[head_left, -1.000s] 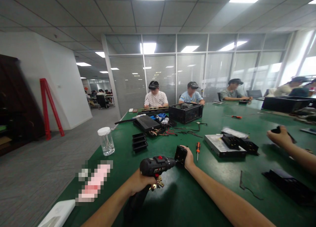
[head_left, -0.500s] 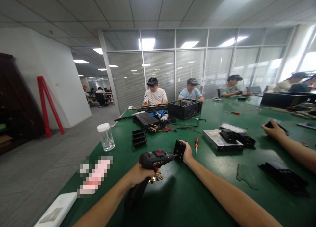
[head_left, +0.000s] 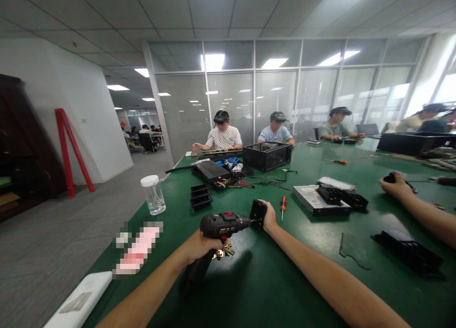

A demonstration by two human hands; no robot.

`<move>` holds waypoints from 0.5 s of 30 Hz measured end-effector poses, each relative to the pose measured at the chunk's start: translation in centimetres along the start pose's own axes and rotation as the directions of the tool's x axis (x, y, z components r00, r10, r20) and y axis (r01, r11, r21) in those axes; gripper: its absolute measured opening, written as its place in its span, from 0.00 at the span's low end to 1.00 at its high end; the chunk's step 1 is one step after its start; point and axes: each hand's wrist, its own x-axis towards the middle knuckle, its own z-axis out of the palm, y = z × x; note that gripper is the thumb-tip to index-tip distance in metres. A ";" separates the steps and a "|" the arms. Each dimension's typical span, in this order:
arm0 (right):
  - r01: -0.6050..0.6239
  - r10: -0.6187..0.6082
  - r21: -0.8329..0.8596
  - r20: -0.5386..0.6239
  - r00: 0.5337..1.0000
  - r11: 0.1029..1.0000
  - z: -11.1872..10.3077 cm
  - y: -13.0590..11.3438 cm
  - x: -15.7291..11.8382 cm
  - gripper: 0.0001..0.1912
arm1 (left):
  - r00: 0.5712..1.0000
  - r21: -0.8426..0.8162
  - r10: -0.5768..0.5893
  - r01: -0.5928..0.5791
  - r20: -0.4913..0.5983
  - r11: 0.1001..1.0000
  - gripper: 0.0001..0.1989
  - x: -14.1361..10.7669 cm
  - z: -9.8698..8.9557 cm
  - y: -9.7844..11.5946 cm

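Black, with a squarish face, the small part (head_left: 259, 213) is pinched upright at its far edge by the right hand (head_left: 270, 216). The left hand (head_left: 202, 248) is wrapped around the grip of the power drill (head_left: 223, 225), whose barrel runs crosswise toward the part, its bit meeting or just beside the face. Brass-coloured pieces (head_left: 228, 248) lie beyond the grip on the green desk (head_left: 270, 290); an orange screwdriver (head_left: 283, 204) lies near the right hand. Behind stands a glazed partition (head_left: 231, 95) under ceiling lights.

Tabletop (head_left: 285, 283) — glossy (smooth) green
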 end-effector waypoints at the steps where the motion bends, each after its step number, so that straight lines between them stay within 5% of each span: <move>1: -0.001 0.001 0.001 -0.003 1.000 1.000 0.0 0.0 0.0 0.16 | 1.000 0.000 0.006 -0.006 -0.002 1.000 0.07 0.0 0.0 0.0; 15: -0.016 0.016 0.035 -0.023 1.000 0.999 0.2 -0.4 -0.3 0.14 | 1.000 -0.032 0.013 -0.013 0.001 0.999 0.08 -0.1 0.3 0.3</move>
